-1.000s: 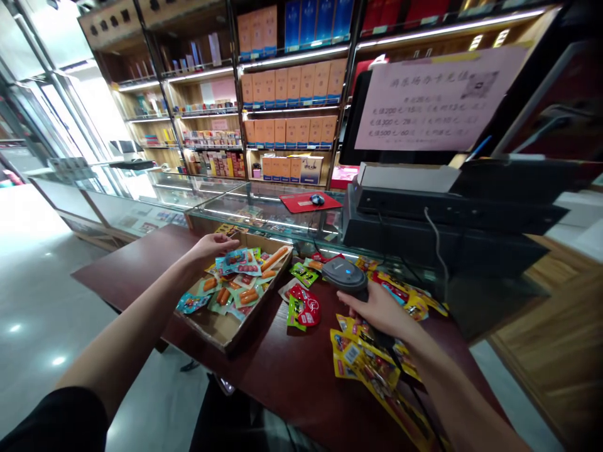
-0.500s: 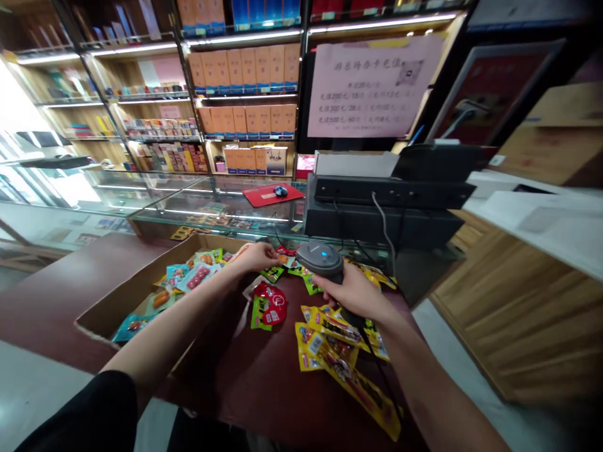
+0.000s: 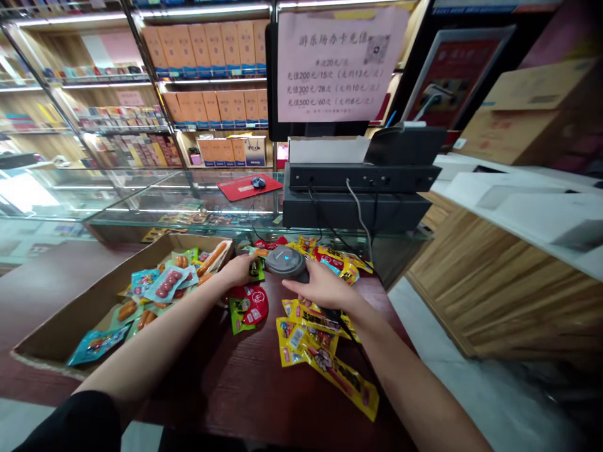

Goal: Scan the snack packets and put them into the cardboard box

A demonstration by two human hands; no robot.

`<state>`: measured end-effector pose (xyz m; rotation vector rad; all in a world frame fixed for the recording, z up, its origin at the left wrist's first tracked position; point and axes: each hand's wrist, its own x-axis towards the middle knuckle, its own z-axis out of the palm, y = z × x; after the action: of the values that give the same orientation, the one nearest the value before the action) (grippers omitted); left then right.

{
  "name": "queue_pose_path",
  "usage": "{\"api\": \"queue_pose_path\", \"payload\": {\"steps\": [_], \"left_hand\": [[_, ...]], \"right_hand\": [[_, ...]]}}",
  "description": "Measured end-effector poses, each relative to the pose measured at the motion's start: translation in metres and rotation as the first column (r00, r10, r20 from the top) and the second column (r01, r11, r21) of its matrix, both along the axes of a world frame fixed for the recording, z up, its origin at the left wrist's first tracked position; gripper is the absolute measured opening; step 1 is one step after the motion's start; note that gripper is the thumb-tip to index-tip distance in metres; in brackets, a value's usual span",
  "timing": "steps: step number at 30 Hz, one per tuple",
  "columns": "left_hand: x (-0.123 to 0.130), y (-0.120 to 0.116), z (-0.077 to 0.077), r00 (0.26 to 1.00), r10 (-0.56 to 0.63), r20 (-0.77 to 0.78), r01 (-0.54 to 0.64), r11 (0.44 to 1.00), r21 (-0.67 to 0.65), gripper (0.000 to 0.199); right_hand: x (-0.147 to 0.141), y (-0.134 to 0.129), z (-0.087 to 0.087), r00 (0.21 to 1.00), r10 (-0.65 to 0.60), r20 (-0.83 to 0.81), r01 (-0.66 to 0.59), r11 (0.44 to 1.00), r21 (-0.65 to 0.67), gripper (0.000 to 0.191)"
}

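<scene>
- The right hand [image 3: 325,290] gripped the scanner [image 3: 285,260].
- Just left of the scanner, the left hand [image 3: 237,271] was at a green packet [image 3: 257,270], its grip unclear.
- Farther left of the scanner, a cardboard tray [image 3: 85,307] held packaged sausages [image 3: 167,282].
- Nearer the viewer than the scanner lay yellow packets [image 3: 325,359].
- Beyond the scanner stood a black unit [image 3: 400,210].

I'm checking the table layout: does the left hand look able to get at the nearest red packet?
Probably yes: the red packet lies close to the left hand, largely uncovered, and the scanner in the right hand is clear of it.
</scene>
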<state>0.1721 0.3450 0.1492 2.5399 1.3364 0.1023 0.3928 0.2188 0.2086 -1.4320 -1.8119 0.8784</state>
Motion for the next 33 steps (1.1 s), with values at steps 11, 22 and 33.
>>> {"api": "queue_pose_path", "payload": {"steps": [11, 22, 33], "left_hand": [[0.012, -0.011, -0.002, 0.957, 0.265, -0.115, -0.255, 0.962, 0.093, 0.048], [-0.008, 0.009, 0.012, 0.695, 0.4, 0.598, -0.25, 0.914, -0.321, 0.025], [-0.035, 0.005, 0.076, 0.257, 0.552, 0.793, 0.167, 0.784, -0.599, 0.035]], "right_hand": [[0.01, 0.015, -0.022, 0.998, 0.052, 0.032, -0.047, 0.99, -0.133, 0.033], [0.007, 0.015, -0.019, 0.998, -0.007, -0.062, -0.006, 0.979, -0.203, 0.035], [-0.016, -0.009, 0.009, 1.0, -0.016, -0.007, 0.017, 0.997, 0.073, 0.032]]}}
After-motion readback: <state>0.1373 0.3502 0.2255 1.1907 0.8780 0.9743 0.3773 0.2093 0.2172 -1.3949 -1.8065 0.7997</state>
